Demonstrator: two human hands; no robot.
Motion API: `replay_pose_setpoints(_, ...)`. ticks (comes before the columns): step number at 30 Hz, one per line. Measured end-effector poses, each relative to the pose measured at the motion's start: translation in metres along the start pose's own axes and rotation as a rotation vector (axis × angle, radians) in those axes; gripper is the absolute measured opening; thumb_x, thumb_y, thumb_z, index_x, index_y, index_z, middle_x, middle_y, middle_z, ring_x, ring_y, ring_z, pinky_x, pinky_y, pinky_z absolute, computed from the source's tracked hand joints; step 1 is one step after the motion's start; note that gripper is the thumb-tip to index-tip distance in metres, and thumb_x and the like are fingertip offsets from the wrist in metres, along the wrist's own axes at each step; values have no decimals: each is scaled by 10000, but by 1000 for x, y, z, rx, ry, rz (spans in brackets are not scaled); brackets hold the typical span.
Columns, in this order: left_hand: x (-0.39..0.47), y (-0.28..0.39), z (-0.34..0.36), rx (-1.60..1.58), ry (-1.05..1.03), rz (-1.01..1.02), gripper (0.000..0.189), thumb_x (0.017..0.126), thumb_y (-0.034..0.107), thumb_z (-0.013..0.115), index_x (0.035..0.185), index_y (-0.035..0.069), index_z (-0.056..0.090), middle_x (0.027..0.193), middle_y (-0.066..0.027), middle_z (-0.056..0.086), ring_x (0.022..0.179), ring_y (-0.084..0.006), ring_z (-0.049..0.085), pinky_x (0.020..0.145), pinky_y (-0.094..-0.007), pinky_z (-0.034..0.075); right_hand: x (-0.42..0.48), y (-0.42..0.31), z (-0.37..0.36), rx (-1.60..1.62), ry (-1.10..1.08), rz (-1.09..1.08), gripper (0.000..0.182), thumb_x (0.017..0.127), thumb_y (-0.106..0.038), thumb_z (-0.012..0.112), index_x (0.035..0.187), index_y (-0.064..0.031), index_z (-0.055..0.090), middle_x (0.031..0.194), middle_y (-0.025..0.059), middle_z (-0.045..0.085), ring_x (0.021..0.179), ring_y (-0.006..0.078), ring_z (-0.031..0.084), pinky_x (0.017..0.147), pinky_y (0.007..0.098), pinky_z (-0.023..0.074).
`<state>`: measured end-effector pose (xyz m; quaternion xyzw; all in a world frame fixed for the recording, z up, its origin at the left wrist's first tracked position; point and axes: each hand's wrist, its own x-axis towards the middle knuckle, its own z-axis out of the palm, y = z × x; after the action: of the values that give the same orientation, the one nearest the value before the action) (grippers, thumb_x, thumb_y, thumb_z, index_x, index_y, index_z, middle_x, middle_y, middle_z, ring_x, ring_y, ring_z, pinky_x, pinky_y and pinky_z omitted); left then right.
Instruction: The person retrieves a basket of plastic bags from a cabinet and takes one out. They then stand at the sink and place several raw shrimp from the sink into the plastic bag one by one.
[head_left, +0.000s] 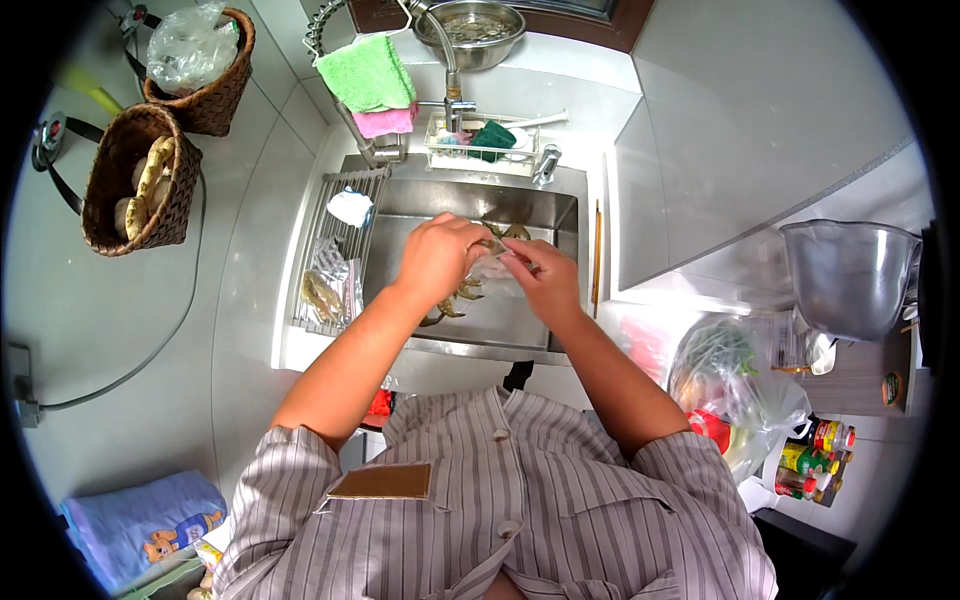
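Observation:
Both hands are over the stainless steel sink (390, 247), fingertips close together. Pinched between the fingers of my left hand (441, 256) and my right hand (549, 281) is a small piece of clear plastic (493, 267), probably a bag. Brownish-green jointed legs, which look like a crab's (452, 305), show below my left hand, on the sink floor or just above it. More of a similar greenish-brown shellfish (516, 231) shows behind the fingertips. My hands hide most of these, so I cannot tell how many there are.
Left of the basin, a roll-up drying rack (361, 196) bears a white crumpled item (350, 207) and a clear zip bag (330, 294). Behind stand the faucet (453, 82), a sponge caddy (481, 150) and a metal bowl (471, 45). Chopsticks (597, 251) lie right; a produce bag (720, 375) sits beyond.

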<state>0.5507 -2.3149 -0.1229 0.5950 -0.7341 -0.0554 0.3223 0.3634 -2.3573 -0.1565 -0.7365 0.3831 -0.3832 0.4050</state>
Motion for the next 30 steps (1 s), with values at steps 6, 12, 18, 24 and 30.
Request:
replay_pose_setpoints(6,5,3,0,-175,-59,-108,178,797,82,714,975,73,707,927,-120,702,813,-322,661,778,-366,529,5,-7,-6,-11,56,-45,194,865,-129,705,1039,-44,714,937,72,663,719,132,616,649,240,497)
replay_pose_setpoints(12,8,-5,-17,-327,90,-146,178,888,57,641,1052,66,708,1022,-116,701,929,-227,676,839,-311,522,12,31,-15,406,169,98,183,888,-134,693,1023,-12,714,965,25,679,806,80,591,735,226,466)
replay_pose_setpoints(18,-9,-46,-7,-351,166,-350,201,873,82,649,1071,69,686,1133,-119,659,958,-293,649,815,-320,517,13,79,-32,314,204,361,214,929,-145,644,1070,11,686,944,34,694,874,88,609,800,226,468)
replay_pose_setpoints(24,-43,-86,63,-263,-54,-508,286,848,127,690,1130,91,665,1131,-110,636,928,-238,625,730,-312,502,11,107,-28,129,152,430,205,925,-147,651,1052,11,684,930,29,691,854,82,608,787,219,473)
replay_pose_setpoints(30,-50,-121,116,-256,-121,-582,256,843,119,688,1096,84,677,1082,-135,644,932,-295,641,792,-350,506,20,115,-15,255,129,498,169,939,-130,624,1060,-16,658,944,26,677,884,86,615,802,226,476)
